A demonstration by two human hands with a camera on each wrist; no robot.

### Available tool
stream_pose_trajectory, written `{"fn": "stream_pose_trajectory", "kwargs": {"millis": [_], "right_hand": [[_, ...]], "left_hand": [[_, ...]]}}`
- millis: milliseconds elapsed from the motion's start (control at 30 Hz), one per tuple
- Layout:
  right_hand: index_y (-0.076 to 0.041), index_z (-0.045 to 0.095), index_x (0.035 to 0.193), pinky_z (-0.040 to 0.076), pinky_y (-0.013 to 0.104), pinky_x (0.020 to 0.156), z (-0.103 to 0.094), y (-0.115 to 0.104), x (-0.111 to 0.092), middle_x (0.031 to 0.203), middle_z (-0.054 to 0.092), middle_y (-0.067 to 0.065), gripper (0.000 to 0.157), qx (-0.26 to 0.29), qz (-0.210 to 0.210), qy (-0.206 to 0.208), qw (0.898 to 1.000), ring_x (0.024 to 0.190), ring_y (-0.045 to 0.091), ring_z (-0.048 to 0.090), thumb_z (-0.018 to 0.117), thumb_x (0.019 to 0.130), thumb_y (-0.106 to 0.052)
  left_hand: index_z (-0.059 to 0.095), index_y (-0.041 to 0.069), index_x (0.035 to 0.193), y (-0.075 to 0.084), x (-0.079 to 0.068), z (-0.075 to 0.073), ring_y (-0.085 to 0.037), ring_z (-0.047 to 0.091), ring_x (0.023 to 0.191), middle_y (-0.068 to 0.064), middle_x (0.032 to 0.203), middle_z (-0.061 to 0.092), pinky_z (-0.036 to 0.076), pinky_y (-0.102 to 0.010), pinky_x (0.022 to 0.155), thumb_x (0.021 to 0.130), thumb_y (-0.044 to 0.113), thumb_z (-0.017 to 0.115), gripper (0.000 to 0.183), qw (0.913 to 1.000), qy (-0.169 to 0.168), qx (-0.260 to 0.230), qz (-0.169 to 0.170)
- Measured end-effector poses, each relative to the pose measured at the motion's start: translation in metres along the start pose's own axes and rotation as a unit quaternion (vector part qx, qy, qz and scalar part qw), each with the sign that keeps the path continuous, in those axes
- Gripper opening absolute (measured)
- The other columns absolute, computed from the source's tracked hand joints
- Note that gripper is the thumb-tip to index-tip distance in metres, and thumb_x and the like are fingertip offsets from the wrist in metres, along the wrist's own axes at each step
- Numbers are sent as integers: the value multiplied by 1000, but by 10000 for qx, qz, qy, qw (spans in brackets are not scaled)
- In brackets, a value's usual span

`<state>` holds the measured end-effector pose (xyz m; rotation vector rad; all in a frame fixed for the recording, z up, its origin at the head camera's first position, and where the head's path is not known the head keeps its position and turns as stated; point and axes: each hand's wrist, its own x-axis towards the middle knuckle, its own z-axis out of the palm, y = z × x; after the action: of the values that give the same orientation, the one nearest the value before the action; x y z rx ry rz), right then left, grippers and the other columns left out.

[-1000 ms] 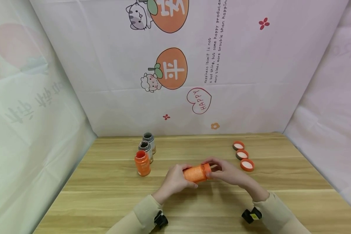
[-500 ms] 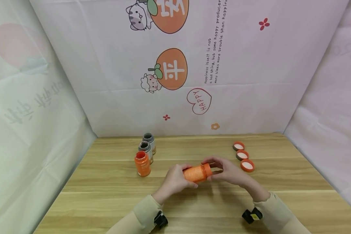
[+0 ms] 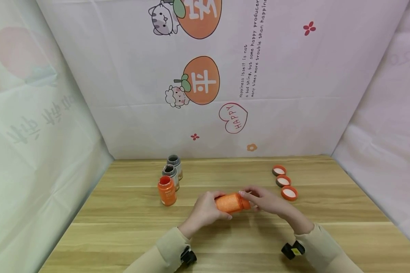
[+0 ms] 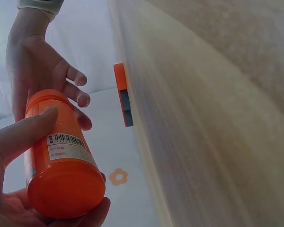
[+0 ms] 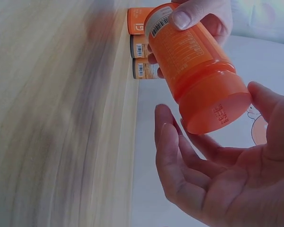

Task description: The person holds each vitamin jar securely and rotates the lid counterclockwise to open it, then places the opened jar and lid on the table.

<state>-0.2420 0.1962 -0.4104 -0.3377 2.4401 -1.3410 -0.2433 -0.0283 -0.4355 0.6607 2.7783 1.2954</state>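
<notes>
An orange plastic bottle (image 3: 229,203) lies tilted in the air above the table, its orange screw lid (image 3: 245,203) on the right end. My left hand (image 3: 206,208) grips the body, thumb across the barcode label in the left wrist view. My right hand (image 3: 268,200) is at the lid (image 5: 215,101), thumb on one side of the rim and forefinger against the other; its remaining fingers are loosely bent. The right wrist view shows the lid's flat top with raised lettering.
On the left stand an uncapped orange bottle (image 3: 167,190) and two uncapped grey-necked bottles (image 3: 171,176) (image 3: 175,166) in a row. Three upturned lids (image 3: 289,193) (image 3: 283,181) (image 3: 279,170) lie at the right. A white printed cloth (image 3: 280,76) hangs behind the wooden table (image 3: 123,227).
My right hand has turned about the lid, its fingers shifting to a different hold on the rim. My left hand and the bottle have barely moved.
</notes>
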Motion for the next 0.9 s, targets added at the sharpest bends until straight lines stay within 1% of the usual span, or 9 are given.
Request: {"fn": "stream_pose_trajectory", "kwargs": {"millis": [233, 467, 633, 767, 900], "right_hand": [[-3, 52, 127, 53, 43, 77, 0, 0, 0, 112, 59, 11, 53, 80, 40, -132, 9999, 89, 19, 58, 49, 96, -45], [-3, 51, 127, 53, 46, 80, 0, -1, -1, 111, 59, 12, 52, 231, 23, -195, 9995, 89, 23, 62, 50, 95, -44], [-3, 51, 126, 54, 46, 80, 0, -3, -3, 111, 59, 13, 49, 272, -103, -281, 9992, 91, 22, 62, 51, 96, -41], [-4, 50, 128, 53, 46, 81, 0, -3, -4, 116, 57, 15, 50, 243, -210, -331, 9989, 95, 20, 61, 52, 95, -41], [-7, 50, 128, 53, 47, 83, 0, -2, -4, 118, 54, 16, 46, 195, -354, -355, 9986, 97, 22, 60, 55, 94, -38]], "left_hand": [[69, 12, 109, 0, 0, 0, -10, 56, 79, 1, 96, 69, 45, -26, 70, 54, 21, 91, 60, 10000, 28, 35, 45], [69, 13, 109, 0, 0, -1, -10, 56, 80, 2, 97, 69, 45, -27, 71, 55, 21, 91, 59, 10000, 13, -13, 2], [69, 13, 109, -1, 0, 0, -10, 56, 80, 2, 97, 69, 45, -27, 71, 55, 21, 91, 59, 10000, -13, -34, -4], [68, 12, 110, -1, 0, -1, -10, 56, 81, 1, 99, 69, 45, -27, 71, 55, 21, 91, 60, 10000, -16, -31, -27], [68, 12, 111, -1, 0, -1, -11, 56, 82, 1, 100, 69, 45, -28, 72, 55, 20, 91, 62, 10000, -32, -42, -70]]}}
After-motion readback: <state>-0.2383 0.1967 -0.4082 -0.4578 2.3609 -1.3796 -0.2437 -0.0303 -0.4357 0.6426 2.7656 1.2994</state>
